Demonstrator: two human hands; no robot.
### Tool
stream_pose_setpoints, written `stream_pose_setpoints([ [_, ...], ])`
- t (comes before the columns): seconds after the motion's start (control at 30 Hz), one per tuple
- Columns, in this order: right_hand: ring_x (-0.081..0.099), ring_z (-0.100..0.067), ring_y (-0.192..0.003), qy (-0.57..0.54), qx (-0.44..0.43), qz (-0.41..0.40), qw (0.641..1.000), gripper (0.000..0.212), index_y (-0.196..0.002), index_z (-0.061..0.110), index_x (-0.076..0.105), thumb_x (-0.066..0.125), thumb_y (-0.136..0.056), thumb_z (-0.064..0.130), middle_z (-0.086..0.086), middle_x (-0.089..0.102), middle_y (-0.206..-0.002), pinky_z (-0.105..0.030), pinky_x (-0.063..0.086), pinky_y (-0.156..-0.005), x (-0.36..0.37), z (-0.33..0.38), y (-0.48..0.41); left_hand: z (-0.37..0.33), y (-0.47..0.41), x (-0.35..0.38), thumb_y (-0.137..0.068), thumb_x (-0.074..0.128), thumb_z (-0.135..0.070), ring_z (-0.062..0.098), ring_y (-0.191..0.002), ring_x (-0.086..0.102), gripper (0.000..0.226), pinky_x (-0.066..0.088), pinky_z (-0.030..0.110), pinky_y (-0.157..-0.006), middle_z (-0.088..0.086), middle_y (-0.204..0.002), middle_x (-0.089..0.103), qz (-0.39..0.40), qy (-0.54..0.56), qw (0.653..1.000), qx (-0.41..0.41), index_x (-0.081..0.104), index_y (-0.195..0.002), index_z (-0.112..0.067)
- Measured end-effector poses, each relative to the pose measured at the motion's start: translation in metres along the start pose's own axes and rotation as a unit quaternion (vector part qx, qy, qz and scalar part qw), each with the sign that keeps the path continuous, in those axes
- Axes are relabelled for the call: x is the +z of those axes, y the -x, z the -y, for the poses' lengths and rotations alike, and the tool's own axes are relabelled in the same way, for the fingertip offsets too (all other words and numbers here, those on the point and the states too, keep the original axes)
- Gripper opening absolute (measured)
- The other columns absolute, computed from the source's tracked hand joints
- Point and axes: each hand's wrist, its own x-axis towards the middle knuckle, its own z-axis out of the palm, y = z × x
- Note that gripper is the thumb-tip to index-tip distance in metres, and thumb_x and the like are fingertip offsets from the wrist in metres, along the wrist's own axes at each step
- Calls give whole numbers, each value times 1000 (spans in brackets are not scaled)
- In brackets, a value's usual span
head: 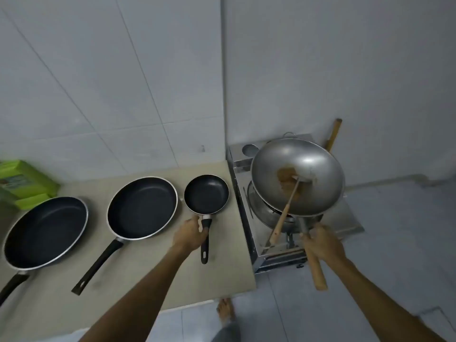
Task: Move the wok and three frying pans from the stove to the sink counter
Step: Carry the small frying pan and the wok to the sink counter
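Three black frying pans lie in a row on the beige counter [222, 275]: a large pan [47, 232] at the left, a medium pan [142, 207] in the middle, a small pan [206, 194] at the right. My left hand [191, 234] rests against the small pan's handle, fingers curled around its top end. A steel wok [320, 178] with a wooden-handled spatula [283, 217] lying inside it hangs tilted just above the burner of the steel stove [269, 253]. My right hand [322, 244] grips the wok's wooden handle.
A green box [23, 182] stands at the counter's back left against the tiled wall. A wooden stick [333, 134] leans in the corner behind the stove. A bare foot [225, 309] shows on the tiled floor below the counter edge.
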Motion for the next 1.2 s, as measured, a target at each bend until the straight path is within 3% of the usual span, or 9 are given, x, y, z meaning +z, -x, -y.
stream_pose_setpoints([
  [0.17, 59, -30, -77, -67, 54, 0, 996, 27, -98, 13, 56, 70, -92, 36, -14, 65, -94, -38, 47, -69, 24, -13, -6, 25, -18, 43, -94, 61, -39, 37, -114, 62, 55, 53, 44, -89, 15, -127, 63, 63, 21, 993, -100, 45, -134, -5],
  [0.3, 59, -13, -67, -117, 65, 2, 991, 20, -102, 13, 61, 70, -93, 29, -9, 69, -81, -30, 42, -59, 35, -20, -8, 36, -35, 68, -94, 62, -39, 38, -112, 64, 56, 53, 44, -89, 17, -125, 64, 96, 59, 985, -134, 44, -134, -4],
  [0.43, 69, -27, -64, -160, 89, 10, 983, 19, -96, 16, 60, 71, -93, 32, -11, 70, -71, -29, 48, -54, 42, -19, -8, 38, -47, 86, -92, 63, -33, 38, -104, 66, 48, 54, 44, -86, 18, -115, 68, 82, 111, 978, -156, 50, -127, -3],
  [0.53, 68, -26, -59, -177, 96, 11, 979, 17, -93, 20, 60, 71, -94, 33, -12, 70, -69, -26, 48, -46, 43, -16, -7, 36, -54, 94, -93, 64, -30, 39, -96, 67, 38, 54, 42, -79, 19, -107, 69, 63, 136, 976, -159, 55, -119, -4],
  [0.7, 68, -24, -58, -194, 110, 13, 975, 19, -95, 16, 62, 68, -95, 33, -12, 70, -75, -26, 48, -51, 42, -13, -16, 34, -69, 103, -96, 62, -23, 37, -80, 62, 29, 53, 42, -69, 23, -97, 68, 32, 180, 971, -157, 56, -112, 0],
  [0.83, 65, -14, -50, -232, 136, 25, 963, 28, -96, 15, 66, 63, -97, 42, -10, 71, -75, -29, 52, -51, 48, -15, -21, 33, -74, 112, -100, 57, -18, 31, -57, 61, 21, 59, 48, -55, 22, -82, 63, 46, 349, 916, -193, 53, -108, 1],
  [0.97, 64, -19, -50, -291, 174, 64, 938, 33, -100, 13, 64, 55, -101, 45, -13, 72, -76, -28, 49, -48, 52, -17, -25, 34, -75, 113, -107, 47, -30, 23, -42, 53, 32, 50, 33, -41, 12, -62, 56, 62, 448, 869, -202, 54, -97, 0],
  [1.07, 60, -17, -39, -352, 200, 82, 911, 31, -100, 6, 62, 53, -104, 35, -6, 67, -55, -22, 46, -39, 54, -17, -30, 33, -75, 108, -109, 40, -33, 21, -36, 48, 40, 44, 29, -36, 8, -53, 52, 73, 484, 849, -197, 55, -91, -2],
  [1.2, 58, -20, -39, -490, 239, 138, 827, 31, -94, 10, 64, 50, -105, 36, -6, 62, -52, -26, 50, -40, 52, -17, -31, 35, -73, 99, -109, 34, -35, 20, -36, 45, 41, 41, 26, -38, 6, -52, 52, 94, 515, 828, -198, 52, -90, -3],
])
